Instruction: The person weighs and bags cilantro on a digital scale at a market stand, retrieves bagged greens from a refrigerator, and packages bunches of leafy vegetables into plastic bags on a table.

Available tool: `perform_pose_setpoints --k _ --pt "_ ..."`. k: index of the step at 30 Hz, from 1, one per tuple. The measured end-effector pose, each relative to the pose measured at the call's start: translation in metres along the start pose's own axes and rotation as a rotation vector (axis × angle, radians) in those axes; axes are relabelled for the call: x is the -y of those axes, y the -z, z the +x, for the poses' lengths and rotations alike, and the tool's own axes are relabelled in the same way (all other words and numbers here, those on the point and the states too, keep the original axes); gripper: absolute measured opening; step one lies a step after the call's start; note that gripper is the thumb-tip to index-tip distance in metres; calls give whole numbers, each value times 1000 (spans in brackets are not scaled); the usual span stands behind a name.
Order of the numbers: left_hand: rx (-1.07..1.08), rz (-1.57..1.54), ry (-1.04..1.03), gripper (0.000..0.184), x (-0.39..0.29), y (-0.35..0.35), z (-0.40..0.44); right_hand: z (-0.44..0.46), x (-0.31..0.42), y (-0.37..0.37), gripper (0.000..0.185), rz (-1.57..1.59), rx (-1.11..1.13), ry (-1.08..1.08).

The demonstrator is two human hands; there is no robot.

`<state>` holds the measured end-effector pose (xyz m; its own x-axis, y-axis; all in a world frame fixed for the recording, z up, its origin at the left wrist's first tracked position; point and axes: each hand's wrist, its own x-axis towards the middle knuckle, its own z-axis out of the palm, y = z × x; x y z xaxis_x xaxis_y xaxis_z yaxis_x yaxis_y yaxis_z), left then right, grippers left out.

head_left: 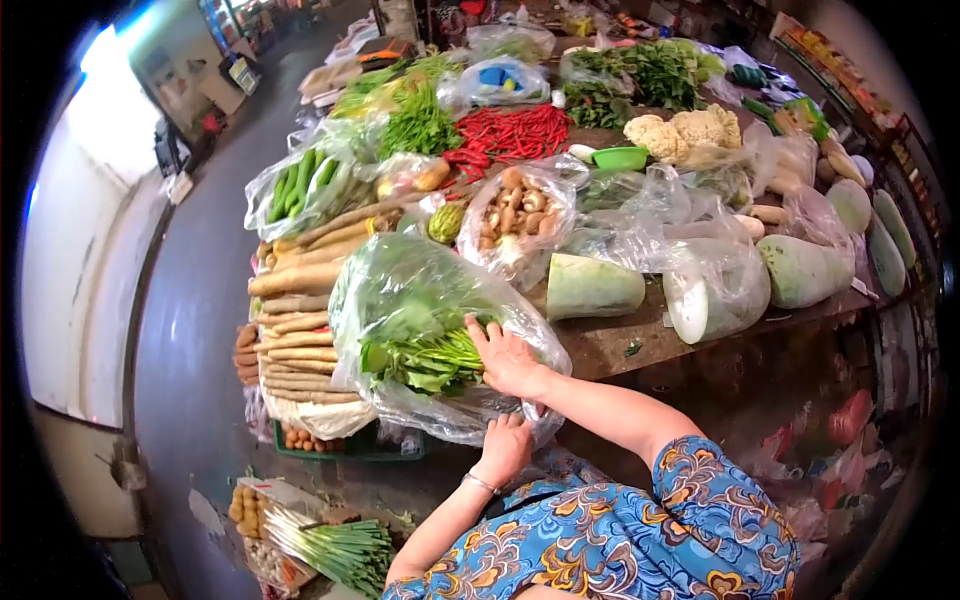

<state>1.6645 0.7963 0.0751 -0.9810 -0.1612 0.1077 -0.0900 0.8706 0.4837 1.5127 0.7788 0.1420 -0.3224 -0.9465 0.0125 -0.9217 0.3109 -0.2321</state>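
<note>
A large clear plastic bag (pixel 385 275) lies at the near edge of the stall, its mouth towards me. Inside it is a bunch of leafy greens (pixel 430 362), leaves to the left and cut stems to the right. My right hand (pixel 505 358) rests on the stem end, fingers stretched and a little apart; its underside is hidden. Below it, my left hand (pixel 504 447), with a bracelet at the wrist, is closed on the near edge of the bag. Long brown roots (pixel 300 330) are stacked left of the bag.
Mushrooms (pixel 517 212) in a bag, red chillies (pixel 515 132) and cauliflower (pixel 680 134) stand beyond. Cut winter melons (pixel 595 287) line the right edge. Spring onions (pixel 335 548) lie in a low box at lower left. A grey walkway (pixel 195 330) runs along the left.
</note>
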Motion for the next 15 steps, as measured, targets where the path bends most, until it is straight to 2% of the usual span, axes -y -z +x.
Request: perform_pose_setpoints --k 1,3,4,5,7,8,9,11,12,13,14,15 --pt "-1 4 -9 22 4 -4 -1 2 0 6 89 -2 -9 -5" --pt "-46 -25 -2 35 10 -9 -1 11 -2 22 102 199 131 -54" --pt "1 -38 2 46 12 -3 -1 17 6 39 101 315 216 -111" --pt "1 -40 7 46 15 -2 0 21 11 54 101 316 220 -109" --pt "-65 -86 -2 49 23 -3 1 30 18 74 94 759 369 -140" --pt "-68 -156 -15 49 28 0 1 36 17 74 85 986 382 -153" --pt "-69 -156 -9 49 36 -2 3 44 13 71 68 1186 415 -190" --pt "-166 -565 -1 50 52 -13 0 59 -1 92 48 1642 631 -213" --pt "-183 -754 68 50 47 1 -2 64 -7 100 41 1718 680 -226" --pt "-118 -406 56 52 51 10 -9 63 -11 106 35 1797 738 -245" --pt "-127 -665 147 54 49 21 -12 53 -7 123 36 1835 731 -210" --pt "-151 -927 226 56 46 35 -10 38 -7 138 41 1798 627 -241"
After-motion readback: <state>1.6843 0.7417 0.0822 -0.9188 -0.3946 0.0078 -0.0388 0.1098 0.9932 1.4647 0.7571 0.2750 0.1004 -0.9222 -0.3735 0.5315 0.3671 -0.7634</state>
